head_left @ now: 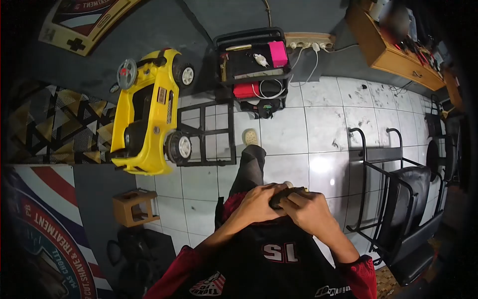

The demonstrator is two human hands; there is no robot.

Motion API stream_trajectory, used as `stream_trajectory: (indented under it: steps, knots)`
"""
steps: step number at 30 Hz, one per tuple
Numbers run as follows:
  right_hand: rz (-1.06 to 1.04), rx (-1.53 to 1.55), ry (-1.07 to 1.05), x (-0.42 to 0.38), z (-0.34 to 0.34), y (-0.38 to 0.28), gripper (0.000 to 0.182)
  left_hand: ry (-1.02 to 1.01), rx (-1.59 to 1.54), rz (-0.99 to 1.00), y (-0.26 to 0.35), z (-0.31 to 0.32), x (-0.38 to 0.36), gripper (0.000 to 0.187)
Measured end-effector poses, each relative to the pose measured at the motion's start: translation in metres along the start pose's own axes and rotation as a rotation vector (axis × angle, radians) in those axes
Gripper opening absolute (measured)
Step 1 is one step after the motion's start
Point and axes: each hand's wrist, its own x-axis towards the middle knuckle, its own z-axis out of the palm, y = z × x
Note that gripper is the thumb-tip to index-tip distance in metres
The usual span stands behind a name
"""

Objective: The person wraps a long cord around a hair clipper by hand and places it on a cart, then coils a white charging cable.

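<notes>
In front of my torso, both hands are close together around a small dark object (285, 196) with a ridged or bristly surface; its kind is not clear. My left hand (261, 203) is closed about its left side, partly hidden beneath it. My right hand (307, 210) pinches its right side with bent fingers. A small yellowish bit shows by the right fingertips. Below the hands lies my black shirt (259, 269) with a number on it.
Ahead stands a black trolley (249, 74) with a pink box (278, 54) on top. A yellow toy car (149, 109) rests on a black metal frame (206, 132) to the left. A black barber chair (406, 209) stands right, a wooden stool (132, 208) left. Hair clumps lie on the tiles.
</notes>
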Motion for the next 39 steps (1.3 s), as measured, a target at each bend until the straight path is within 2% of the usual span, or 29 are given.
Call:
stream_trajectory:
  steps: [1,3,4,6,7,8,9,10,13,15,16,17,18,19,20,22,23,24,26,27,28,31,32,34,36,39]
  knots:
    - [0.005,-0.003,0.004,0.012,0.003,0.004,0.011,-0.042,-0.006,-0.009,-0.006,-0.012,0.010,0.059]
    - [0.141,0.114,0.255,0.043,0.009,0.016,0.036,-0.104,0.031,0.021,-0.023,-0.038,0.032,0.059]
    - [0.145,0.105,0.262,0.066,0.006,0.027,0.036,-0.161,0.065,0.042,-0.034,-0.052,0.046,0.060]
    - [0.229,-0.019,0.284,0.115,-0.002,0.050,0.060,-0.147,0.158,0.200,-0.066,-0.080,0.075,0.065]
    - [0.414,0.274,0.155,0.127,0.023,0.067,0.074,-0.164,0.179,0.230,-0.081,-0.097,0.092,0.065]
    - [0.550,0.551,-0.037,0.142,0.043,0.088,0.065,-0.178,0.193,0.258,-0.096,-0.114,0.111,0.065]
    - [0.566,0.710,-0.223,0.166,0.052,0.108,0.059,-0.191,0.117,0.241,-0.108,-0.133,0.130,0.063]
    - [0.571,0.864,-0.402,0.193,0.060,0.127,0.055,-0.264,0.206,0.302,-0.119,-0.158,0.155,0.063]
    - [0.677,1.108,-0.178,0.254,0.105,0.154,0.044,-0.272,0.330,0.335,-0.165,-0.214,0.214,0.068]
    - [0.713,1.028,0.032,0.294,0.135,0.163,0.043,-0.244,0.401,0.310,-0.195,-0.239,0.247,0.067]
    - [0.720,0.953,0.110,0.314,0.145,0.171,0.044,-0.117,0.461,0.340,-0.203,-0.248,0.259,0.066]
    - [0.741,0.959,0.114,0.331,0.153,0.177,0.044,-0.056,0.396,0.319,-0.215,-0.258,0.271,0.067]
    - [0.794,0.960,0.217,0.348,0.159,0.182,0.044,0.005,0.331,0.295,-0.228,-0.267,0.282,0.068]
    - [0.839,0.954,0.321,0.365,0.164,0.188,0.045,0.165,0.397,0.309,-0.223,-0.279,0.292,0.063]
    - [0.853,0.958,0.325,0.380,0.172,0.194,0.045,0.150,0.394,0.311,-0.231,-0.283,0.301,0.063]
    - [0.975,0.886,0.411,0.404,0.188,0.204,0.046,0.235,0.021,-0.159,-0.251,-0.284,0.314,0.052]
    - [0.983,0.805,0.442,0.414,0.195,0.209,0.047,0.267,0.054,-0.121,-0.263,-0.280,0.320,0.041]
    - [0.977,0.846,0.509,0.424,0.201,0.214,0.049,0.255,0.051,-0.130,-0.273,-0.275,0.324,0.041]
    - [1.008,0.853,0.548,0.440,0.218,0.226,0.050,0.368,0.119,-0.131,-0.291,-0.265,0.330,0.037]
    - [1.012,0.852,0.545,0.446,0.227,0.234,0.050,0.348,0.046,-0.241,-0.287,-0.264,0.335,0.032]
    - [1.040,0.801,0.508,0.451,0.237,0.239,0.050,0.343,0.045,-0.248,-0.288,-0.258,0.338,0.032]
    - [1.063,0.781,0.449,0.460,0.253,0.250,0.051,0.523,-0.149,-0.468,-0.290,-0.241,0.348,0.026]
    - [1.063,0.803,0.434,0.462,0.256,0.251,0.052,0.518,-0.147,-0.478,-0.293,-0.239,0.350,0.026]
    - [1.068,0.804,0.431,0.465,0.262,0.254,0.053,0.650,-0.358,-0.467,-0.294,-0.235,0.356,0.022]
    - [1.064,0.804,0.434,0.467,0.274,0.261,0.054,0.656,-0.416,-0.471,-0.296,-0.235,0.363,0.019]
    - [1.096,0.517,0.381,0.466,0.292,0.265,0.056,0.722,-0.378,-0.386,-0.312,-0.226,0.367,0.015]
